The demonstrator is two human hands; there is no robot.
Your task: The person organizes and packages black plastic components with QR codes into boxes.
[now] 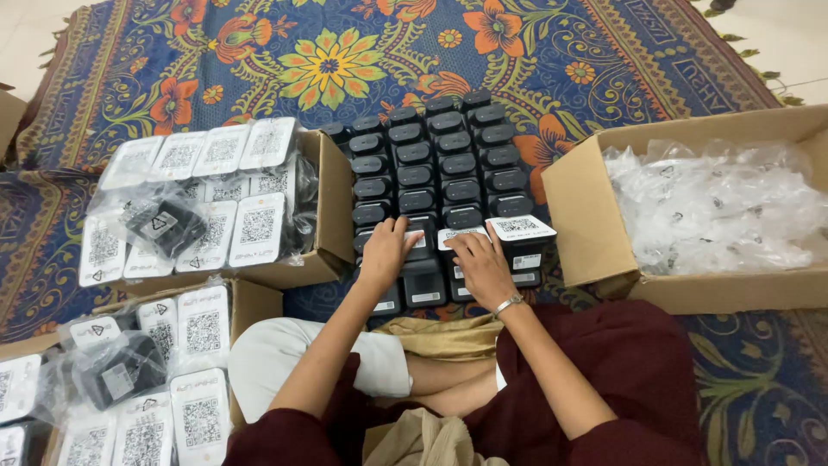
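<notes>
The left hand (385, 250) lies palm down, fingers spread and slightly curled, on the near end of a block of small black plastic devices (435, 164) laid in tidy rows on a blue floral patterned rug (362, 60). The right hand (479, 263), just beside it, rests the same way, fingers fanned over the neighbouring devices; it wears a silver wrist bracelet (507, 304). Neither hand is closed around anything (both only press on the tops). Each device is oblong, its long axis running left to right, and the rows stack away from the person towards the far side of the rug. A few of the nearest devices carry white square code labels (520, 227).

To the right stands an open brown cardboard box (595, 224) filled with crumpled clear plastic bags (716, 207). To the left, a second open cardboard box (332, 207) holds bagged black devices topped with white code cards (220, 151). A third box (250, 306), nearer the person on the left, holds more of the same.

Both forearms reach forward from dark maroon sleeves (604, 380), elbows bent, wrists nearly level.
</notes>
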